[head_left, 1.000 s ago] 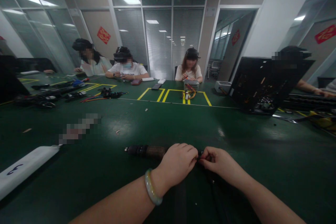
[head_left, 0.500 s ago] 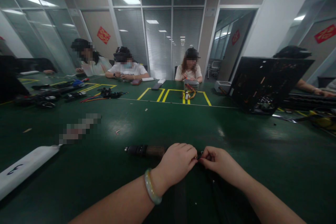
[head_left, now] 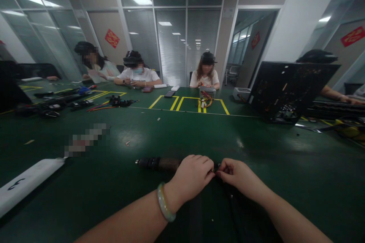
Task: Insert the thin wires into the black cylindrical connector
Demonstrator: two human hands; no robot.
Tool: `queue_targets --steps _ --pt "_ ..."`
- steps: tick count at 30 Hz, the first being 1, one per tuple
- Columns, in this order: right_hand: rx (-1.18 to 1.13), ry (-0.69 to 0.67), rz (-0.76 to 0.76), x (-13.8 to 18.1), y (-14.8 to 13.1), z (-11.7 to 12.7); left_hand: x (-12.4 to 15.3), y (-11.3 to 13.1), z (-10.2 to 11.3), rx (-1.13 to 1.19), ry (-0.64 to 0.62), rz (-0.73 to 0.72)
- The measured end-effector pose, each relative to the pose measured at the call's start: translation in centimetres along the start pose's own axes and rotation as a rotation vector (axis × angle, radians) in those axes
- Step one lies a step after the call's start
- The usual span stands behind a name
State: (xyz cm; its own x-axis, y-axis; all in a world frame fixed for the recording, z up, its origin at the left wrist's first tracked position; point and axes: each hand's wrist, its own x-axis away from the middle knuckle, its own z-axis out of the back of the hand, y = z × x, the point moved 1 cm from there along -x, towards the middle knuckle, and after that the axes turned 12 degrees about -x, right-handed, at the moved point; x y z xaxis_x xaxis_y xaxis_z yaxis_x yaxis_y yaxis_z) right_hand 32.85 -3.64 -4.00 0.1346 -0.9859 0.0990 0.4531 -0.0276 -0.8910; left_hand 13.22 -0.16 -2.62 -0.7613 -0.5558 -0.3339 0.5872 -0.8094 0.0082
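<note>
A dark cylindrical tool (head_left: pixel 168 164), like an electric screwdriver with a black ringed collar and a metal tip at its left end, lies across the green table. Over its right part my left hand (head_left: pixel 192 176) is closed, hiding the grip. A small gold-coloured bit shows at that hand's fingertips. Just to the right, my right hand (head_left: pixel 235 174) is pinched close to the left fingertips; what sits between its thumb and finger is too small to make out. A thin dark cable (head_left: pixel 232 205) runs down below the right hand.
At left lies a white power strip (head_left: pixel 31 182) beside a blurred-out patch. Black parts with coloured wires (head_left: pixel 116 101) lie farther back. A black computer case (head_left: pixel 288 91) stands at right, a power supply unit (head_left: pixel 207 93) ahead. Several people sit around the table (head_left: pixel 159 136).
My hands keep almost the same pose at the tool's right end. Across the table at far left, one person has shifted slightly, lowering a pale sheet.
</note>
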Motion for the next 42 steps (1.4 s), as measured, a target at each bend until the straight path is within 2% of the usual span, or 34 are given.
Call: queue_targets --steps 5,13,25,42 --pt "-0.016 0.01 0.012 -0.03 0.03 -0.18 -0.02 0.16 -0.23 0.02 0.019 -0.027" --pt "-0.006 0.018 0.025 -0.27 0.44 -0.24 0.05 0.21 -0.36 0.037 0.02 0.044" --pt "-0.033 0.011 0.025 -0.22 0.37 -0.21 -0.02 0.22 -0.14 0.028 -0.005 0.053" --pt "-0.034 0.003 0.002 -0.06 0.08 -0.12 0.03 0.14 -0.38 0.06 0.022 0.04"
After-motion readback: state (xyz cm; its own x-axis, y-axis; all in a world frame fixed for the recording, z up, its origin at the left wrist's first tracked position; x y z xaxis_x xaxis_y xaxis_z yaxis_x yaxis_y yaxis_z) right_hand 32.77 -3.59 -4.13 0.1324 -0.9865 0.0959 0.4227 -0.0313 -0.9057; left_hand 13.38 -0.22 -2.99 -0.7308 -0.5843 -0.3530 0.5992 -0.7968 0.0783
